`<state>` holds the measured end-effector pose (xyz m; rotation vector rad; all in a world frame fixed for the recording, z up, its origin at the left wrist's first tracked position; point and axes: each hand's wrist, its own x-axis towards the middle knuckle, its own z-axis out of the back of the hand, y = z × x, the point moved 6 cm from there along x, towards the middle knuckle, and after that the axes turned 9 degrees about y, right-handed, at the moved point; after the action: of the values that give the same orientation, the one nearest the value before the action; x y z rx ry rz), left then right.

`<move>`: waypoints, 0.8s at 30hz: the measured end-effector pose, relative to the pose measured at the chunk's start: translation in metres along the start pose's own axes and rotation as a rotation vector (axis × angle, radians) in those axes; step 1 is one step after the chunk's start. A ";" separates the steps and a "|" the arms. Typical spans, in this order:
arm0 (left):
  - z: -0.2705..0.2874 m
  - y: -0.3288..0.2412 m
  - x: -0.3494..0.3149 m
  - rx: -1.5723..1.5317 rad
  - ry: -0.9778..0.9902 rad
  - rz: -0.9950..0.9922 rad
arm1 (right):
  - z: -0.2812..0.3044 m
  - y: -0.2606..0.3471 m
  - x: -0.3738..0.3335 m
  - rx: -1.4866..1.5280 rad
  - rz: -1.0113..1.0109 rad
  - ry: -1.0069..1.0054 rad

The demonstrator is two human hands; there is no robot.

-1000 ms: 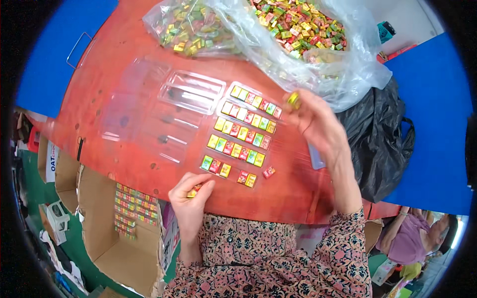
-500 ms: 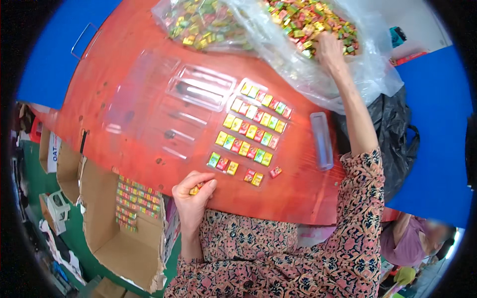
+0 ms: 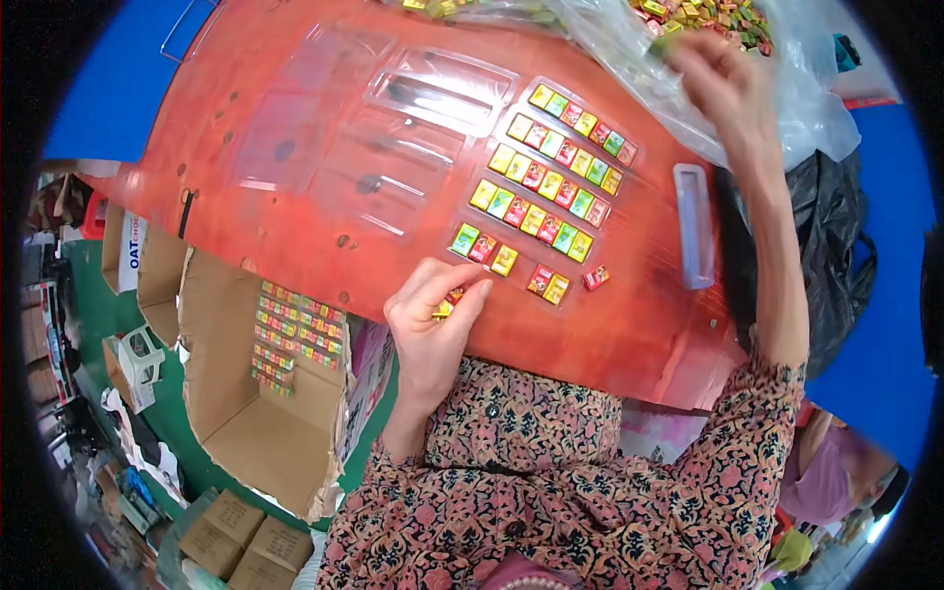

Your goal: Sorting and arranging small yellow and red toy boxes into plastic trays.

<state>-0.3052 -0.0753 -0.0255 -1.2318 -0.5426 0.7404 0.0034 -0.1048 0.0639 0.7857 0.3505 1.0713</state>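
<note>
My left hand (image 3: 431, 324) is closed at the near edge of the red table, holding small wrapped candies (image 3: 448, 302), partly hidden by the fingers. It is beside a clear plastic tray (image 3: 523, 273) with rows of red, yellow and green candies. The nearest row has a gap in its middle. A loose red candy (image 3: 596, 278) lies just right of that row. My right hand (image 3: 726, 87), blurred, is raised in front of a clear bag (image 3: 624, 69) of loose candies (image 3: 718, 18). Its fingertips pinch a small green candy (image 3: 661, 45).
Empty clear trays (image 3: 408, 147) lie left of the filled one. On the right is a narrow clear plastic piece (image 3: 695, 226), beside a black bag (image 3: 821, 256). Below the table's left edge, an open carton (image 3: 236, 393) contains filled trays (image 3: 320, 329). Another person (image 3: 826, 472) sits at lower right.
My right hand has come out of the candy bag with a green candy at its fingertips. The view has shifted, and my left hand still holds its candies beside the tray.
</note>
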 end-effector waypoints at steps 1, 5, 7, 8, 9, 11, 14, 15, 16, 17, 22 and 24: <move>0.003 -0.005 0.000 0.077 -0.024 -0.048 | -0.022 0.014 -0.022 0.171 -0.100 0.130; 0.001 -0.007 0.005 0.203 -0.054 -0.106 | -0.102 0.016 -0.096 0.646 -0.290 0.576; 0.000 -0.009 0.007 0.224 -0.006 -0.141 | -0.117 0.023 -0.113 0.549 -0.342 0.614; 0.000 -0.010 0.006 0.224 -0.009 -0.143 | -0.121 0.028 -0.117 0.551 -0.312 0.575; -0.002 -0.010 0.005 0.235 0.008 -0.158 | -0.123 0.030 -0.118 0.552 -0.282 0.536; -0.006 -0.012 0.004 0.249 0.019 -0.172 | -0.128 0.026 -0.120 0.512 -0.258 0.519; -0.009 -0.014 0.003 0.251 0.011 -0.177 | -0.132 0.023 -0.121 0.470 -0.253 0.497; -0.009 -0.014 0.002 0.251 0.009 -0.176 | -0.133 0.021 -0.121 0.469 -0.272 0.489; -0.009 -0.014 0.002 0.261 0.006 -0.181 | -0.134 0.020 -0.122 0.469 -0.271 0.491; -0.010 -0.015 0.002 0.270 0.005 -0.188 | -0.135 0.018 -0.122 0.461 -0.268 0.485; -0.016 -0.013 0.002 0.311 0.032 -0.212 | -0.135 0.019 -0.124 0.373 -0.115 0.424; -0.017 -0.012 0.002 0.334 0.041 -0.217 | -0.132 0.027 -0.125 0.211 0.019 0.385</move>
<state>-0.2891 -0.0866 -0.0186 -0.8613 -0.4871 0.5921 -0.1516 -0.1550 -0.0204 0.7674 0.7946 1.2170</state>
